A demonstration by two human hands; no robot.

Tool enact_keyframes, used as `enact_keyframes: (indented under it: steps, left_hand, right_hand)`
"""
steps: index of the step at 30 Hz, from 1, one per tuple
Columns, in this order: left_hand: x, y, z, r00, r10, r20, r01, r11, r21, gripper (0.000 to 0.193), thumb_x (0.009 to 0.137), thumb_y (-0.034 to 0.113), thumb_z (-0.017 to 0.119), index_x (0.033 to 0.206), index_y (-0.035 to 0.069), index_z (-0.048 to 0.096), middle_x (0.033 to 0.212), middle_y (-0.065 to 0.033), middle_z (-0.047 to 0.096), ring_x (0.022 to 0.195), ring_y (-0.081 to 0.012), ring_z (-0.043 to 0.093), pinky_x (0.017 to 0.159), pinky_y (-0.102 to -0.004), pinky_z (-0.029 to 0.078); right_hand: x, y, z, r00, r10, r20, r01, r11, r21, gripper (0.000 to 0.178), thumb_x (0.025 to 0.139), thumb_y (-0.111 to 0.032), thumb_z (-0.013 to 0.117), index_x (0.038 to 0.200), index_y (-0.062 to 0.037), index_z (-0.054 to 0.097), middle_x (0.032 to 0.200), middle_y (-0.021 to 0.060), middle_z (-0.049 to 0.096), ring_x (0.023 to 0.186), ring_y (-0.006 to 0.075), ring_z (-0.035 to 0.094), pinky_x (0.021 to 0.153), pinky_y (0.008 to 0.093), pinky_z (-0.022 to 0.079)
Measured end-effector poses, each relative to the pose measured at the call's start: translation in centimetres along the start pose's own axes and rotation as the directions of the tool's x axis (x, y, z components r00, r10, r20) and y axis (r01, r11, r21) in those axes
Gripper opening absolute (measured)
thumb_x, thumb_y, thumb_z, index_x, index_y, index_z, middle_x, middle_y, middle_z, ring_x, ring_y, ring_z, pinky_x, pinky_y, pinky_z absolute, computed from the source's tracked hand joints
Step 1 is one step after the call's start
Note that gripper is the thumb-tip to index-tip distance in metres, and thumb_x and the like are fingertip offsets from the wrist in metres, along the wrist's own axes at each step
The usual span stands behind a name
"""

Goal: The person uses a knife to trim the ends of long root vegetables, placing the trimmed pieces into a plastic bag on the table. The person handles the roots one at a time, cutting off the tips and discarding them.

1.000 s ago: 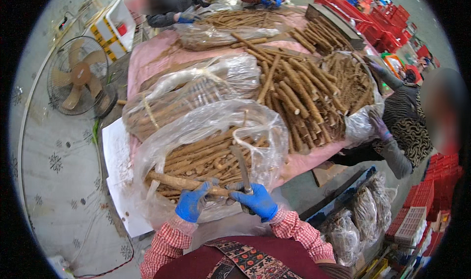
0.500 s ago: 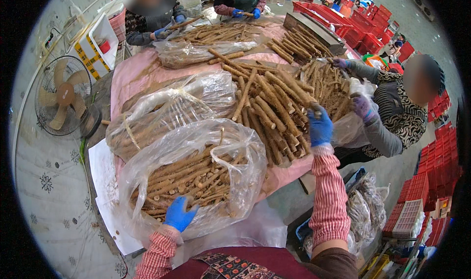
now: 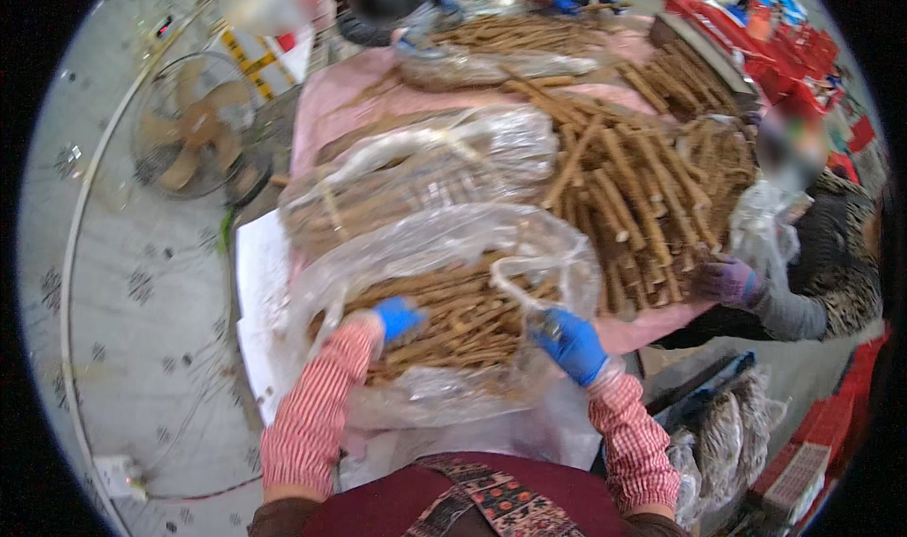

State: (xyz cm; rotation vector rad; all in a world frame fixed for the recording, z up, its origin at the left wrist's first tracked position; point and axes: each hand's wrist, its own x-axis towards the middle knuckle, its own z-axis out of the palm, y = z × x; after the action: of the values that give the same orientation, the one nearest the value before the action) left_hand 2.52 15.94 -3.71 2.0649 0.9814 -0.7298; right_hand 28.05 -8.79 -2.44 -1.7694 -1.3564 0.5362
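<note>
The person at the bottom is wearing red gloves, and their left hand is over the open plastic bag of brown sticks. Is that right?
Not quite: the head view shows blue gloves, not red ones. The rest is right: the left hand is over the open plastic bag of brown sticks.
</note>
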Motion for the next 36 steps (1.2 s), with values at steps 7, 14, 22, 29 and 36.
enact_keyframes:
  steps: [7,14,22,29,36]
  left_hand:
    - [2.1,-4.7,-6.4,0.831,0.06,-0.553,-0.304,0.881,-0.362,0.056,0.094,0.045,0.046,0.131,0.003,0.049,0.128,-0.0209,0.055,0.116,-0.032,0.055,0.101,-0.042,0.041]
    - [3.9,-1.8,0.5,0.895,0.076,-0.44,0.064,0.954,0.294,0.043,0.089,0.036,0.056,0.116,0.003,0.056,0.115,-0.0198,0.06,0.107,-0.0359,0.057,0.092,-0.0464,0.046]
    - [-0.3,1.4,-0.5,0.871,0.179,-0.458,-0.089,0.973,0.211,0.056,0.089,0.045,0.052,0.123,0.0,0.053,0.123,-0.0234,0.054,0.114,-0.0377,0.052,0.097,-0.0456,0.042]
    - [5.7,-5.1,-0.3,0.846,0.006,-0.534,0.073,0.989,0.127,0.056,0.09,0.035,0.052,0.136,0.003,0.044,0.135,-0.0232,0.047,0.123,-0.0361,0.047,0.105,-0.042,0.037]
    - [-4.5,3.0,-1.4,0.95,0.131,-0.282,-0.153,0.987,-0.055,0.05,0.089,0.038,0.058,0.125,0.004,0.054,0.12,-0.0211,0.058,0.109,-0.0361,0.057,0.093,-0.04,0.046]
  right_hand:
    - [-1.9,-4.6,7.4,0.808,-0.18,0.561,0.304,0.943,-0.136,0.03,0.082,-0.035,0.065,0.078,-0.0046,0.064,0.092,0.012,0.065,0.096,0.0336,0.058,0.082,0.0429,0.047]
    - [-3.2,-3.0,7.7,0.881,-0.285,0.376,0.321,0.946,-0.035,0.029,0.082,-0.034,0.065,0.08,-0.0044,0.064,0.083,0.0133,0.063,0.094,0.0353,0.058,0.082,0.0441,0.047]
    - [-4.1,-2.9,5.7,0.953,0.09,0.289,-0.097,0.995,0.008,0.031,0.084,-0.036,0.064,0.084,-0.005,0.065,0.078,0.0186,0.06,0.08,0.0382,0.058,0.068,0.0459,0.046]
    - [-3.9,-2.6,6.2,0.946,0.078,0.315,-0.068,0.997,-0.041,0.03,0.085,-0.035,0.063,0.086,-0.0051,0.065,0.079,0.0193,0.061,0.076,0.0391,0.059,0.068,0.0459,0.047]
    - [-5.0,-2.6,4.4,0.904,0.416,0.099,-0.423,0.839,0.342,0.029,0.087,-0.03,0.066,0.094,-0.0021,0.067,0.075,0.0106,0.065,0.069,0.0221,0.062,0.062,0.0336,0.049]
